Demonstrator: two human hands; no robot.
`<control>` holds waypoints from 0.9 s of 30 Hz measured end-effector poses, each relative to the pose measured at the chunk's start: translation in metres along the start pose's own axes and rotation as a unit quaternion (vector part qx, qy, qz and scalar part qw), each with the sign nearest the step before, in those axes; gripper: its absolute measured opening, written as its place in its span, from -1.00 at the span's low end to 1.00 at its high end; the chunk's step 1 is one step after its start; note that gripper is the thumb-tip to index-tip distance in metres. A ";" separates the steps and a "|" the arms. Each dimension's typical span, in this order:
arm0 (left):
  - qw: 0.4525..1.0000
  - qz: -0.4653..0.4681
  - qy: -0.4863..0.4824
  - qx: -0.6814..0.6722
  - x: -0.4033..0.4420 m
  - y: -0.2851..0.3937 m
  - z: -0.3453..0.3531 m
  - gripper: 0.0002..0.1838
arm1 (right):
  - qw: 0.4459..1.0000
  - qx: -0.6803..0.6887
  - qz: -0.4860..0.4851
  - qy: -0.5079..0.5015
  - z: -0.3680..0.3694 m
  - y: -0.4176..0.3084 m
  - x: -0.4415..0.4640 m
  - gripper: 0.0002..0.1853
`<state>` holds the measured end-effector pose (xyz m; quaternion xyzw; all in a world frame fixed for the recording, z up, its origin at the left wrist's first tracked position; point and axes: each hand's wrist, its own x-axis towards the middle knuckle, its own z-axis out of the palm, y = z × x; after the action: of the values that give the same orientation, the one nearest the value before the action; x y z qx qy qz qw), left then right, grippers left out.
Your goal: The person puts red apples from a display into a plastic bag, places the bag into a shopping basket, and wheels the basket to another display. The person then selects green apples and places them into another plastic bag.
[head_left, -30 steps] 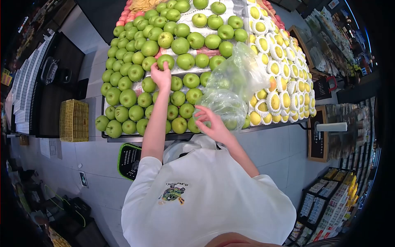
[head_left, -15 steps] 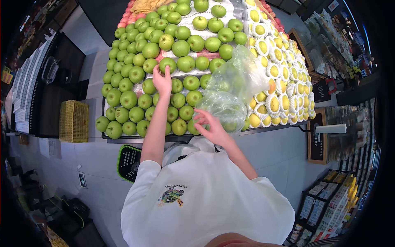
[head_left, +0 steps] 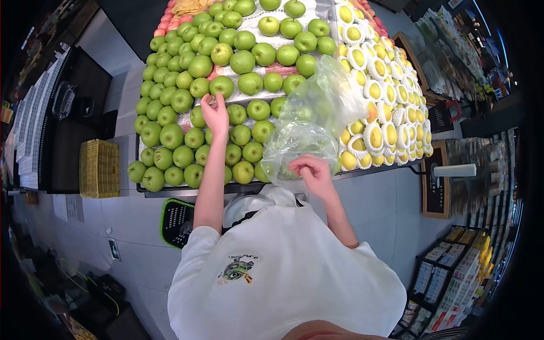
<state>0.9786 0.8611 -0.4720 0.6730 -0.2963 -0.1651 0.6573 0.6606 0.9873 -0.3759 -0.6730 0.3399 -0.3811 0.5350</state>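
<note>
My left hand (head_left: 215,115) reaches over the pile of green apples, just below one green apple (head_left: 221,86). Its thumb and fingers are apart, with nothing held between them. My right hand (head_left: 313,171) is at the front edge of the display, over the lower part of a clear plastic bag (head_left: 334,93). Its fingers are curled in against the film and look closed on it. The bag lies rumpled across the apples and the neighbouring yellow fruit. Green apples show blurrily through its lower part.
Yellow fruit in white foam nets (head_left: 388,113) fills the right side of the display. A green-rimmed black basket (head_left: 177,222) is below the stand's front edge, left of my body. A yellow woven basket (head_left: 100,169) stands at left. Shelves of packets (head_left: 445,277) are at lower right.
My right hand has moved right over the bag and its fingers have curled in. My left hand has drawn slightly back from the apple. The view has shifted a little.
</note>
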 end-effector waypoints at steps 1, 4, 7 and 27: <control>1.000 -0.008 -0.008 -0.008 -0.001 0.000 -0.003 -0.43 | 0.999 -0.027 0.025 -0.006 -0.008 -0.001 -0.001 -0.69; 1.000 -0.005 -0.013 -0.005 -0.004 0.003 -0.010 -0.45 | 0.983 -0.153 0.086 -0.047 -0.022 -0.022 0.002 -0.69; 0.999 0.018 -0.035 -0.009 -0.023 0.025 -0.019 -0.50 | 0.961 -0.258 0.091 -0.036 -0.025 -0.026 0.001 -0.62; 0.924 0.188 -0.312 0.116 -0.164 0.050 -0.044 -0.43 | 0.959 -0.064 -0.051 0.270 -0.079 -0.021 0.002 -0.57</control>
<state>0.8700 0.9984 -0.4464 0.5906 -0.6247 -0.2043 0.4682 0.5936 0.9534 -0.3441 -0.5942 0.4606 -0.5532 0.3588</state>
